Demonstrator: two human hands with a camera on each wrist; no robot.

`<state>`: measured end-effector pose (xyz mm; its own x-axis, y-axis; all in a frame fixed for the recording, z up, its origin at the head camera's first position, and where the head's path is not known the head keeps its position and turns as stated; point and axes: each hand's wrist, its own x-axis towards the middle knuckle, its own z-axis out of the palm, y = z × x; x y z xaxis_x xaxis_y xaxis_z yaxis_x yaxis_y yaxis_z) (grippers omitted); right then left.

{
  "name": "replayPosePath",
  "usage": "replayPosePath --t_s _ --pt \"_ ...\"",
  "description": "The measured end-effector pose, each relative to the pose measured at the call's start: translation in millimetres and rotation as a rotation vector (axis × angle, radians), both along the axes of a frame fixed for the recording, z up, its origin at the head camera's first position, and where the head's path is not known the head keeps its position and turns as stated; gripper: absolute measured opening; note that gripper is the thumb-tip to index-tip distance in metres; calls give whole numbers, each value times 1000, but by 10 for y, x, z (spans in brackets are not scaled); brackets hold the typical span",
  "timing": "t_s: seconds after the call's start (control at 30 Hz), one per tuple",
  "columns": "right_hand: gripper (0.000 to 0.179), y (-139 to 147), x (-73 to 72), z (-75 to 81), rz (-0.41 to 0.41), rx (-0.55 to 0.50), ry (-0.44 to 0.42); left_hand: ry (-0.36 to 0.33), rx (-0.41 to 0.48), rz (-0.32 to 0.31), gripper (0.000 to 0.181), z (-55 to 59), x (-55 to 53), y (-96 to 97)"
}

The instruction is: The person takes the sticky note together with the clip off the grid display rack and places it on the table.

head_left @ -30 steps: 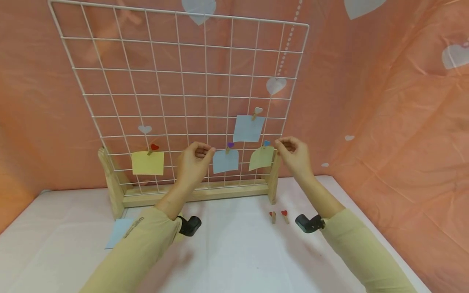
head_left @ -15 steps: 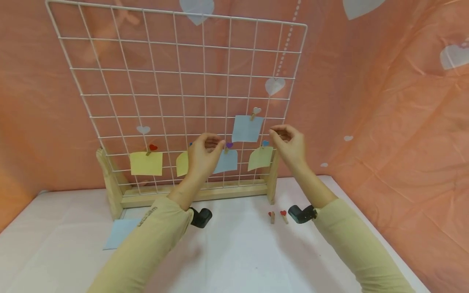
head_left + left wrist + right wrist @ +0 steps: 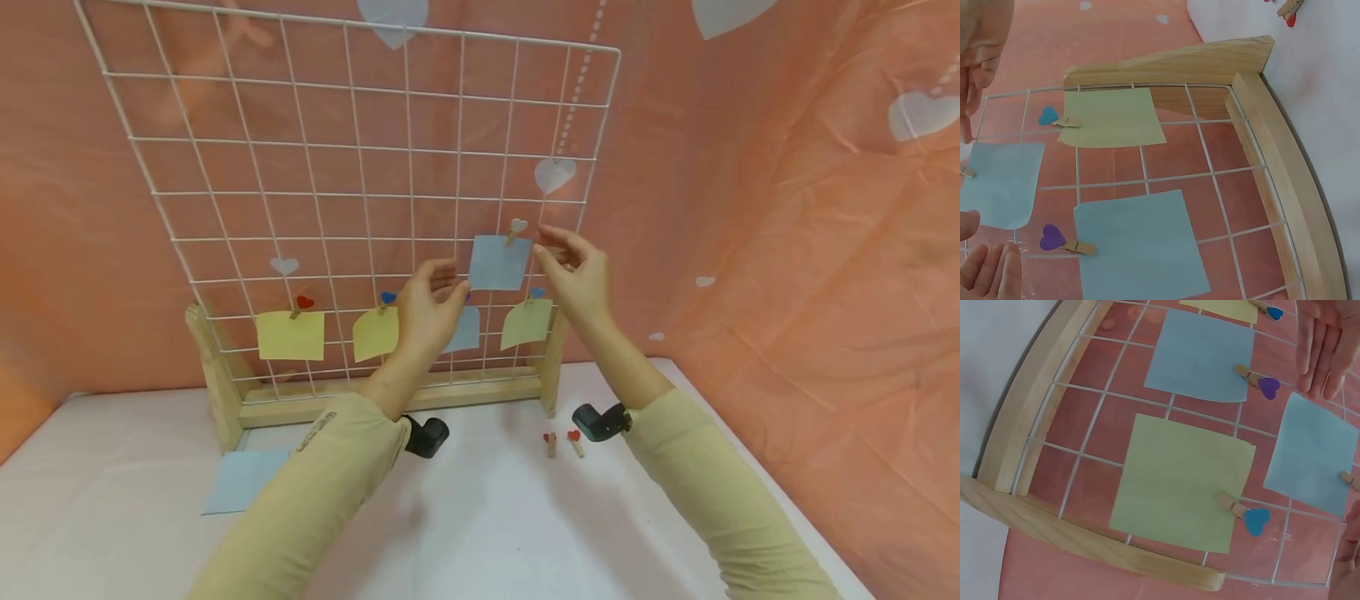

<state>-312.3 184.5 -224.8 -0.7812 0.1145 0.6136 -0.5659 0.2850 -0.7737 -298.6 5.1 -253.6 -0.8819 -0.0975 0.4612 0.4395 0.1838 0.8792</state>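
Observation:
A blue paper note (image 3: 495,265) hangs on a white wire grid (image 3: 408,196), clipped by a clothespin with a white heart (image 3: 517,227). My left hand (image 3: 427,312) is at its lower left corner, thumb and fingers apart. On the other side, my right hand (image 3: 579,271) is at the note's right edge, fingers loosely bent; contact cannot be told. Below hang another blue note (image 3: 1204,356) with a purple heart clothespin (image 3: 1260,384) and a pale green note (image 3: 1182,481) with a blue heart clothespin (image 3: 1247,515). Farther left hang two yellow notes (image 3: 291,336).
A wooden stand (image 3: 300,410) holds the grid on a white table (image 3: 495,517). Two red heart clothespins (image 3: 575,442) lie at the right. Blue paper (image 3: 243,482) lies at the left, partly behind my left sleeve. Orange fabric (image 3: 787,250) surrounds the table.
Both hands have risen from the lower row to the upper blue note, the left also moving right and the right slightly left. The second yellow note has come into view.

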Motion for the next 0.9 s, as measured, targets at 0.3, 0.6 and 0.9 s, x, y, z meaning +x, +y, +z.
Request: replayPosePath --t_s 0.3,0.6,0.9 --pt "36 -131 -12 68 79 -23 -38 -3 -26 13 35 75 7 62" --pt "39 -232 -61 98 104 -72 -81 -59 -64 22 32 128 -37 132" --pt "30 -279 -104 121 73 -59 -67 -41 -79 31 25 150 -100 160"
